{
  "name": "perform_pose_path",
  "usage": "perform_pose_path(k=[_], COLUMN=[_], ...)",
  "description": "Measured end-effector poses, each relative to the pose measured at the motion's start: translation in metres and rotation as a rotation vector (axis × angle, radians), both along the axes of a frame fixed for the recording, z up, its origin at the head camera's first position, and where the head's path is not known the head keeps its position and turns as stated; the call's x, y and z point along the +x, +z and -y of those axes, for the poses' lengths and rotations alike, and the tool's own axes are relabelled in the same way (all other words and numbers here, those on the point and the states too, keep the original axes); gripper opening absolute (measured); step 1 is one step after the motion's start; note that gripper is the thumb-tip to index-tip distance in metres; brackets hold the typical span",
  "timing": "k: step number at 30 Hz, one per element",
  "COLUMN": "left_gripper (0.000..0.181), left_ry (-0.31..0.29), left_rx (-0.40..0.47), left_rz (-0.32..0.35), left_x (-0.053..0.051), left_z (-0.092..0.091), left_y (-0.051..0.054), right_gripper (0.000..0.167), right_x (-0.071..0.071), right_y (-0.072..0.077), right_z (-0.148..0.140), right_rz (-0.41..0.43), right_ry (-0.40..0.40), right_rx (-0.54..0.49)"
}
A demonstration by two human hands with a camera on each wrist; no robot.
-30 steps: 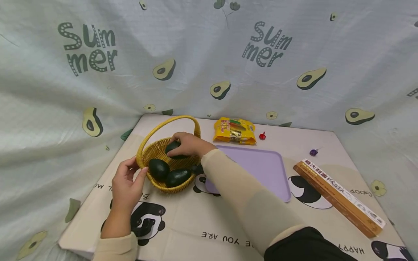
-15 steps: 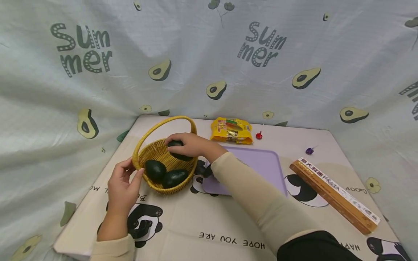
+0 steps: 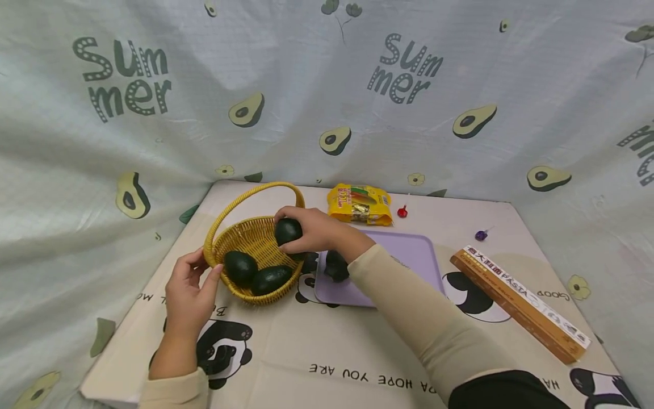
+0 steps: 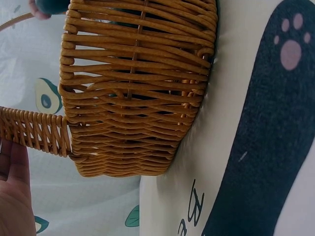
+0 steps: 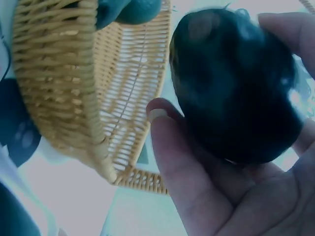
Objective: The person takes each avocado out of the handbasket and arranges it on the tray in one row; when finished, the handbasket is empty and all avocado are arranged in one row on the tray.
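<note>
A yellow wicker basket [image 3: 254,241] with a tall arched handle [image 3: 225,218] stands at the table's left. Two dark green avocados [image 3: 240,268] lie inside it. With its thumb near the rim and fingers behind the handle's base, my left hand [image 3: 191,289] grips the basket's left side. The left wrist view shows these fingers [image 4: 12,162] against the woven handle. My right hand [image 3: 319,230] holds another avocado [image 3: 288,230] over the basket's right rim. In the right wrist view, thumb and fingers curl round that avocado [image 5: 236,88], which is apart from the basket.
A shallow purple tray [image 3: 416,255] lies right of the basket, partly under the right forearm. Behind it is a yellow packet [image 3: 359,204], with a small red lollipop [image 3: 402,211] beside it. A purple lollipop [image 3: 481,234] and a long pasta box [image 3: 521,304] lie farther right.
My right hand has lifted the avocado from inside the basket and carried it right, to above the rim. The left hand keeps its place at the handle. The head view has shifted slightly.
</note>
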State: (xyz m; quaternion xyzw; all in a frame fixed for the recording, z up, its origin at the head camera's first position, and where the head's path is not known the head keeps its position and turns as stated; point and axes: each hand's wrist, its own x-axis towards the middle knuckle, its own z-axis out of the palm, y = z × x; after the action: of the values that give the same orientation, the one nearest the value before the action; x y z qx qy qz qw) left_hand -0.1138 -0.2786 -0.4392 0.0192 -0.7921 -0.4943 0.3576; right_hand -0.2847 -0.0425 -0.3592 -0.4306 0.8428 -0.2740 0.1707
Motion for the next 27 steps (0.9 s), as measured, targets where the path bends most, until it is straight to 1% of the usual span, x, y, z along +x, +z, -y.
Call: perform_pose_path(k=[4,9,11,14,16,19,20,21,27], left_gripper=[0.047,0.047,0.047,0.047,0.047,0.048,0.048,0.048,0.050], left_ry=[0.005,0.013,0.022,0.032,0.035,0.036,0.036,0.036,0.027], left_rx=[0.000,-0.023,-0.033,-0.038,-0.039,-0.036,-0.035,-0.034,-0.024], left_rz=[0.007,0.010,0.016,0.026,0.030,0.032,0.031,0.029,0.021], left_x=[0.000,0.000,0.000,0.000,0.000,0.001,0.001,0.001,0.001], left_z=[0.000,0.000,0.000,-0.001,-0.001,-0.002,-0.002,-0.002,0.000], left_y=[0.000,-0.002,-0.002,-0.002,-0.002,-0.002,-0.001,-0.001,0.001], right_gripper=[0.059,0.052,0.049,0.048,0.049,0.050,0.050,0.051,0.051], right_x=[0.000,-0.001,-0.002,-0.002,-0.002,-0.001,-0.001,-0.001,-0.002], right_y=[-0.002,-0.005,-0.005,-0.005,-0.005,-0.006,-0.006,-0.007,-0.010], right_z=[-0.010,-0.021,-0.026,-0.032,-0.036,-0.043,-0.045,-0.047,-0.055], right_rz=[-0.028,-0.081,-0.085,-0.060,-0.022,0.029,0.034,0.037,-0.015], right_ry=[-0.002,-0.008,-0.018,-0.045,-0.077,-0.119,-0.129,-0.134,-0.121], right_rx=[-0.009,-0.016,-0.035,-0.076,-0.095,-0.107,-0.106,-0.109,-0.092])
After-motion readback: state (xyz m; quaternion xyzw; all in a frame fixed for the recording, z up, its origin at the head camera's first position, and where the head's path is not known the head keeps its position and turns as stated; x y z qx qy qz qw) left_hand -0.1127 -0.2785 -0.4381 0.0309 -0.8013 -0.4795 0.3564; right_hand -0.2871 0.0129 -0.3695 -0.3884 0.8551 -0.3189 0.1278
